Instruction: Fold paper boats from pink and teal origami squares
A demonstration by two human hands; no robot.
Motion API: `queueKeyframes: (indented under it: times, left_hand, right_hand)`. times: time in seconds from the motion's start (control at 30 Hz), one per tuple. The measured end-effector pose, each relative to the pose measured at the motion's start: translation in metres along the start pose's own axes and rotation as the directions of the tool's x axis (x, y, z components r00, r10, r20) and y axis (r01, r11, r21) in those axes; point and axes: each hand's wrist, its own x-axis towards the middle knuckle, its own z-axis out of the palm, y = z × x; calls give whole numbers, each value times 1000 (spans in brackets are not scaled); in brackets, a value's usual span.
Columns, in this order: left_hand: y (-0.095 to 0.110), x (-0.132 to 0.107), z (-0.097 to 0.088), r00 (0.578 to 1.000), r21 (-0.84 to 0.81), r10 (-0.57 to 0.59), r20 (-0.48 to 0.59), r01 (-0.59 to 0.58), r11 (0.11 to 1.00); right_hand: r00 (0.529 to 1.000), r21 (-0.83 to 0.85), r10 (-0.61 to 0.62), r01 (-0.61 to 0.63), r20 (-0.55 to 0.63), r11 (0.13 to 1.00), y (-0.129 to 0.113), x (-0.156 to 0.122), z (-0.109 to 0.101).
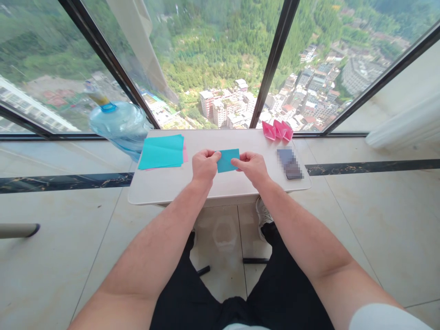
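A small blue rectangle of folded paper (227, 161) is held up between my two hands, just above the white table. My left hand (205, 164) pinches its left edge between thumb and fingers. On the opposite edge, my right hand (252, 167) grips the paper with the thumb on top. To the left lies a stack of turquoise paper sheets (162, 152), with pink sheets peeking out beneath. Several pink folded paper pieces (277, 131) stand at the table's back right.
The white table (220, 200) stands before tall windows. A phone-like dark device (290, 163), blurred out, lies at its right end. Behind the left corner leans a large blue water bottle (118, 123). My legs (192, 293) straddle the space in front.
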Motion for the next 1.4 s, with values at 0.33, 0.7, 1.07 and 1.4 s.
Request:
queueKeyframes:
  times: [0.33, 0.7, 1.07, 1.4]
  left_hand:
    - [0, 8, -3, 994, -124, -104, -27, 100, 987]
    - [-11, 15, -2, 980, -199, -198, 11, 197, 960]
    - [-7, 16, -6, 995, -80, -95, 5, 95, 992]
    - [-7, 17, -5, 983, -194, -169, 74, 181, 964]
  right_hand:
    - [995, 166, 50, -63, 83, 984, -4, -3, -2]
    - [990, 152, -23, 2, 136, 988, -4, -7, 1]
    - [990, 65, -25, 16, 138, 998, -13, -10, -4]
    - [984, 57, -64, 56, 168, 997, -10, -10, -5]
